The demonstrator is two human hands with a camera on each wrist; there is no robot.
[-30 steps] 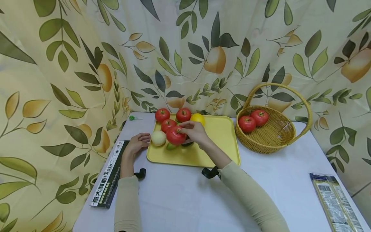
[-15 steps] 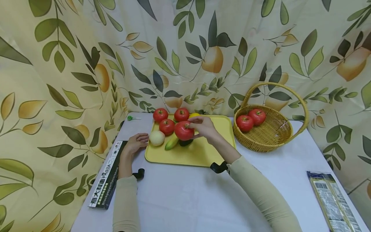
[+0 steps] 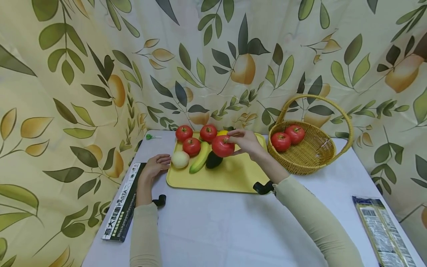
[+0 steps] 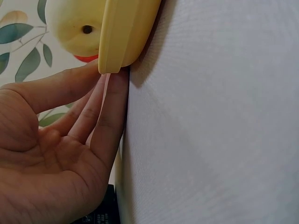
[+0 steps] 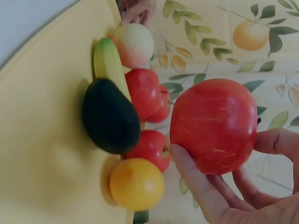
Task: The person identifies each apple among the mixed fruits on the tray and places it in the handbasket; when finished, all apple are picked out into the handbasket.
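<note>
My right hand (image 3: 249, 144) holds a red apple (image 3: 221, 147) above the yellow tray (image 3: 233, 178), with thumb and fingertips on opposite sides of it, as the right wrist view shows. Below the apple, a dark green avocado (image 3: 214, 160) lies beside a banana (image 3: 199, 159). Other red apples (image 3: 191, 147) sit at the tray's back left, and a pale peach-like fruit (image 3: 180, 160) at its left edge. A round orange-yellow fruit (image 5: 137, 184) is partly hidden in the head view. My left hand (image 3: 155, 167) pinches the tray's left rim (image 4: 116, 39) between thumb and fingers.
Right of the tray stands a wicker basket (image 3: 305, 168) with a tall handle and two red apples (image 3: 281, 142). A black pasta box (image 3: 125, 204) lies at the left, a flat packet (image 3: 383, 230) at the right. A small green-tipped item (image 3: 149, 137) lies back left.
My right hand has lifted the apple from among the fruit and carried it up and to the right, uncovering the banana and avocado. The left hand stays at the tray's edge.
</note>
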